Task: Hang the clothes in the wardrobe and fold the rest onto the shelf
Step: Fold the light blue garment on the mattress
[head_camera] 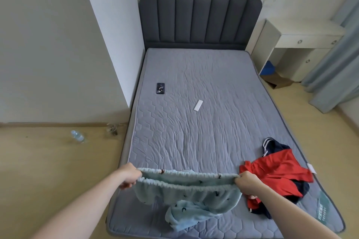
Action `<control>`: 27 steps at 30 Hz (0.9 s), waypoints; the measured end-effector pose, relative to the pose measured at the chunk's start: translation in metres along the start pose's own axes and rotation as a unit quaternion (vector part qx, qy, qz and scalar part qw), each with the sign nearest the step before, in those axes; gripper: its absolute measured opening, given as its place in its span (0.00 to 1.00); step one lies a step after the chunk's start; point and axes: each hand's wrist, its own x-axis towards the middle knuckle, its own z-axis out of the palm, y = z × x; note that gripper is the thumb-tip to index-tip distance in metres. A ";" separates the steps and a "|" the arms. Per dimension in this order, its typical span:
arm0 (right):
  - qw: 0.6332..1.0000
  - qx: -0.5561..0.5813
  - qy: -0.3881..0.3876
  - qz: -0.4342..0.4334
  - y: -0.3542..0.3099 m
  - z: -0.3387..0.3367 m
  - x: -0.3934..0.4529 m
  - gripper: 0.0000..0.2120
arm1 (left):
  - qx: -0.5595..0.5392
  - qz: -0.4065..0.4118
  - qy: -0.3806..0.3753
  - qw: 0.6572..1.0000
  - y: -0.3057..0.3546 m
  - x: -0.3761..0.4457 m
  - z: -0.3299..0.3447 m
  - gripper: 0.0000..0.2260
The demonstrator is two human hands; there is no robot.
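**Both hands stretching the waistband of the fleece trousers over the foot of the bed**

I am watching my left hand (129, 176) curling tight around one end of the elastic waistband, fingers wrapped under the gathered edge. My right hand (246, 183) is gripping the other end the same way, knuckles up, so the band is pulling taut between the two. The garment is a pair of pale blue fleece trousers with small dark prints (191, 193); its legs are hanging down from the band and bunching on the near end of the grey quilted mattress (194, 87).

Just beside my right hand, a crumpled red and navy sports jacket with white stripes (277, 172) is lying on the mattress near its right edge, with a small white tag (311, 168) showing at its far side. Further up the bed, a dark phone (160, 88) is resting near the left edge and a flat white rectangular object (198, 105) is lying towards the middle, well apart from the clothes.

A dark grey padded headboard (200, 21) is standing at the far end. A clear plastic bottle (77, 137) is lying on the wooden floor (48, 161) to the left, and a white desk with drawers (299, 44) is sitting right of the bed, next to a pale blue curtain (334, 68).
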 end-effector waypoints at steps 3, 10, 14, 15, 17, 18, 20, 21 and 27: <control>0.996 0.083 -0.035 0.022 -0.028 -0.033 0.016 0.13 | -0.107 -0.003 -0.012 0.994 0.031 0.005 -0.024 0.14; 0.948 0.263 0.171 -0.051 -0.121 -0.202 0.020 0.13 | -0.296 0.148 0.197 0.923 0.161 -0.017 -0.174 0.16; 0.907 0.247 0.301 -0.161 -0.177 -0.311 -0.018 0.13 | -0.377 0.258 0.284 0.843 0.229 -0.087 -0.271 0.12; 0.893 0.238 0.331 -0.188 -0.188 -0.334 -0.030 0.14 | -0.385 0.284 0.308 0.822 0.243 -0.108 -0.291 0.11; 0.863 0.223 0.386 -0.238 -0.206 -0.376 -0.056 0.16 | -0.394 0.328 0.357 0.781 0.262 -0.147 -0.327 0.11; 0.848 0.215 0.409 -0.259 -0.213 -0.394 -0.068 0.16 | -0.397 0.344 0.382 0.760 0.269 -0.164 -0.340 0.11; 0.822 0.209 0.443 -0.290 -0.224 -0.421 -0.089 0.16 | -0.395 0.365 0.433 0.724 0.279 -0.195 -0.361 0.10; 0.812 0.211 0.453 -0.301 -0.228 -0.430 -0.097 0.16 | -0.389 0.372 0.454 0.711 0.282 -0.208 -0.368 0.09; 0.784 0.194 0.495 -0.319 -0.225 -0.432 -0.115 0.12 | -0.344 0.390 0.501 0.692 0.281 -0.222 -0.375 0.08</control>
